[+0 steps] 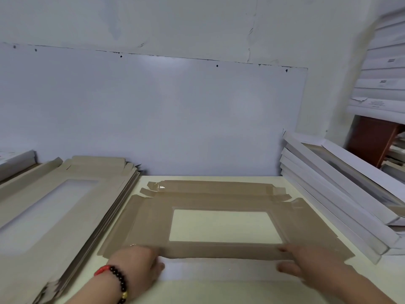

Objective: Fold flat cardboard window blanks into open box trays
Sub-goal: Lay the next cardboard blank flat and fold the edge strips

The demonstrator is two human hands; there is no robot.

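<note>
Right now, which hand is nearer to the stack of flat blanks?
Left. The left hand grips the blank's near edge beside the stack; the right hand grips that edge at its far end from the stack.

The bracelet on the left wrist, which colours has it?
Red, dark beads, one gold bead; head view.

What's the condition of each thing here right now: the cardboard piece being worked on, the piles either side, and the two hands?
Cardboard blank: mostly flat on the table, near flap being folded.
Left hand: gripping the near flap's left end.
Right hand: gripping the near flap's right end.
Stack of flat blanks: unfolded, piled at left.
White folded trays: stacked, leaning at right.
Table: bare near the front edge.
</note>
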